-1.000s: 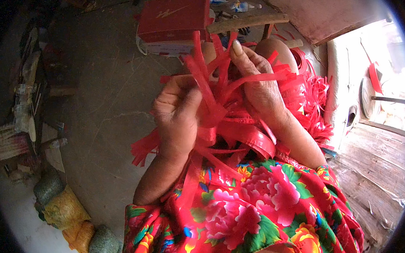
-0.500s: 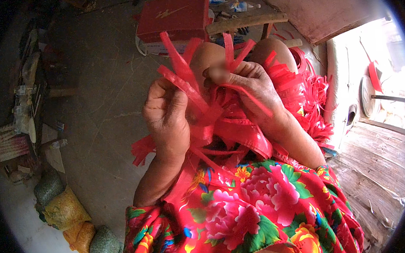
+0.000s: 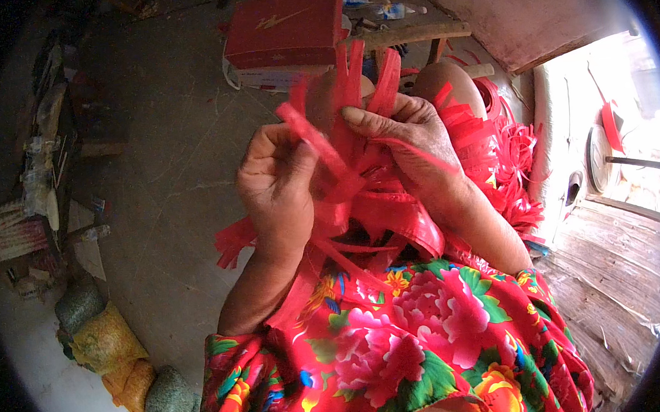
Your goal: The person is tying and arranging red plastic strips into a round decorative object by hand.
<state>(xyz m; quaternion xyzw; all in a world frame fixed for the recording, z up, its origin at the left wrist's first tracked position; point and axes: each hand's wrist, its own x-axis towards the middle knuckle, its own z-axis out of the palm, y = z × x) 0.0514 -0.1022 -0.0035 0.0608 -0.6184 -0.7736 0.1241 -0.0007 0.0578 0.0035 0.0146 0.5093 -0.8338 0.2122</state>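
Over my lap, both hands work a bundle of red plastic strips (image 3: 355,185) that cross one another at a woven-looking middle. My left hand (image 3: 275,175) is closed, with a strip pinched between thumb and fingers. On the other side my right hand (image 3: 420,136) is closed too, its thumb pressing strips against the fingers. Several strip ends stand up above the hands, and others hang down over the flowered red cloth (image 3: 398,330) on my lap. Fingertips of the left hand are partly hidden behind the strips.
A red box (image 3: 285,31) stands on the floor beyond my knees, near a wooden stool (image 3: 418,33) and a plastic bottle (image 3: 397,11). More red strips (image 3: 505,157) are heaped at the right. Several filled sacks (image 3: 111,340) lie at lower left. Wooden boards (image 3: 613,264) are at the right.
The hands have come slightly closer together. The upright strips at the right hand now stand nearer the middle, and its thumb has shifted along them.
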